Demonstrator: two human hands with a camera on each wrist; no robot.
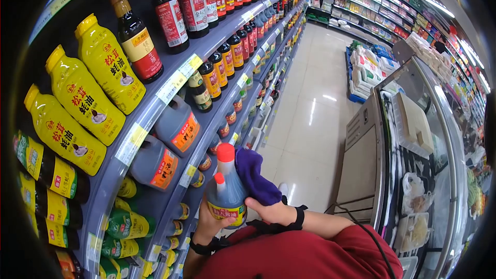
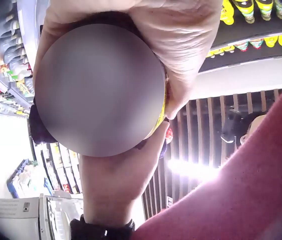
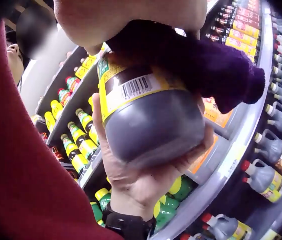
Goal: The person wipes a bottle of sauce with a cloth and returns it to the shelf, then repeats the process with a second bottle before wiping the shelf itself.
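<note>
A dark, red-capped bottle [image 1: 227,191] with a yellow and red label is held upright before the red shirt. The left hand [image 1: 209,222] grips its lower part, fingers curled round it; in the right wrist view that hand [image 3: 141,185] cups the bottle [image 3: 153,125] near its base, below a barcode. On the other side, the right hand [image 1: 268,212] has its thumb against the bottle and holds a purple cloth [image 1: 251,175] against it. In the left wrist view the bottle's round base [image 2: 101,90] fills much of the picture, hiding most fingers.
Shelves of sauce bottles rise at the left, with yellow bottles [image 1: 85,101] and grey jugs [image 1: 178,124] nearest. A tiled aisle [image 1: 294,98] runs ahead. At the right stands a glass-topped display case [image 1: 439,139]; stacked white bags [image 1: 367,67] lie beyond it.
</note>
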